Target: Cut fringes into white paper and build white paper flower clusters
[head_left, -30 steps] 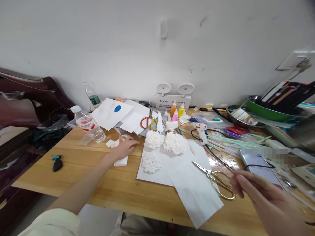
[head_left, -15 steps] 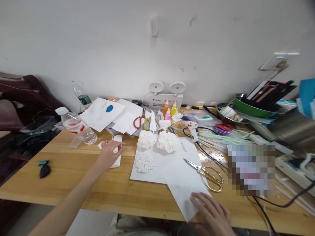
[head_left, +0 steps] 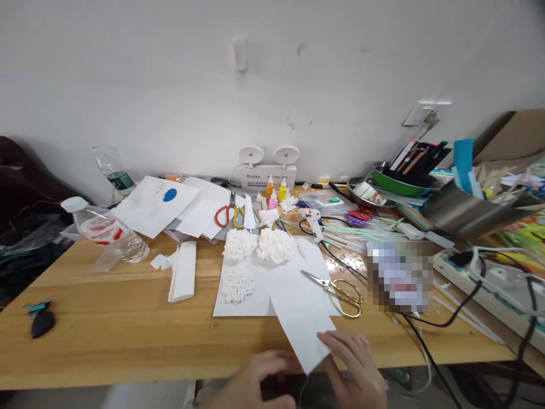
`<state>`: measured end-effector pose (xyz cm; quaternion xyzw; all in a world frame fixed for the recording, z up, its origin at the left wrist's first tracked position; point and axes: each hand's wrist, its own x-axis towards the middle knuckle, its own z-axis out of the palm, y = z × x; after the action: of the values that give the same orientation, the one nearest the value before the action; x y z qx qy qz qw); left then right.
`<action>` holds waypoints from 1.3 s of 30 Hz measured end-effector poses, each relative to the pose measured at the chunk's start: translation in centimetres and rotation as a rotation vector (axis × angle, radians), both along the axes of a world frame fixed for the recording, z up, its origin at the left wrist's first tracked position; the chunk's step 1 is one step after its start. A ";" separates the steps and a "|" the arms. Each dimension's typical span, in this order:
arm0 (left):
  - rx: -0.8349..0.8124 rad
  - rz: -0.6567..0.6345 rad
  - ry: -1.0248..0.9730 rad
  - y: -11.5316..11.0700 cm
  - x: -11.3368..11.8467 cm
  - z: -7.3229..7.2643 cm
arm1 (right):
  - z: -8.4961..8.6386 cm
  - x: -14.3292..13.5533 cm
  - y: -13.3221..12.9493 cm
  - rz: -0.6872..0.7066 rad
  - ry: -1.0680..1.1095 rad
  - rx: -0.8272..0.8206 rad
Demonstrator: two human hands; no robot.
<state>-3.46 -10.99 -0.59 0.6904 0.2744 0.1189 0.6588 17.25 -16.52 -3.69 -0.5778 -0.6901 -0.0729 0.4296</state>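
Note:
My right hand grips the right edge of a white paper strip, fingers on top and thumb below, at the table's front edge. Left of the strip, my left hand is somewhat blurred, its thumb apart from curved fingers, with nothing visible in it. The strip's far end overlaps a larger white sheet. On that sheet lie two ruffled white paper clusters and a flatter crumbly white piece. Gold-handled scissors rest partly on the sheet's right side.
A folded white paper lies to the left, beyond it a tilted water bottle. Red-and-yellow-handled pliers, small paint bottles and a glue gun stand farther back. Cables and a power strip occupy the right.
My left hand has left the folded paper and come down to the front edge near my right hand. My right hand now pinches the strip's edge. The view has turned right.

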 end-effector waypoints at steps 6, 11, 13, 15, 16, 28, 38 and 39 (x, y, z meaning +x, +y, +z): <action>-0.293 0.220 -0.224 -0.7 2.3 -1.0 | 2.9 -4.5 2.0 0.270 0.020 0.023; -0.659 0.562 -0.385 -0.8 2.9 -2.0 | 4.1 -4.0 2.4 0.403 -0.049 -0.065; -0.794 0.792 -0.515 -0.8 3.3 -1.6 | 3.4 -1.9 2.9 0.315 -0.008 -0.114; -0.872 1.020 -0.645 -0.7 3.6 -1.0 | 1.7 1.0 3.6 0.061 0.040 -0.099; -0.905 1.097 -0.692 -0.7 3.6 -0.8 | 0.7 2.5 4.1 -0.067 0.017 -0.105; -0.961 1.140 -0.632 2.7 0.8 0.7 | -5.6 8.9 5.6 -0.210 0.034 -0.398; -0.875 1.021 -0.605 5.8 2.2 3.9 | 0.7 1.7 7.5 0.071 1.267 -0.485; -0.916 0.998 -0.586 5.0 2.5 3.2 | 0.5 0.9 7.8 0.139 1.390 -0.487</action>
<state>-0.92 -6.02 2.60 0.0793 0.3908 0.4576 0.7947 18.11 -8.69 -3.17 -0.5247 -0.2905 0.4924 0.6308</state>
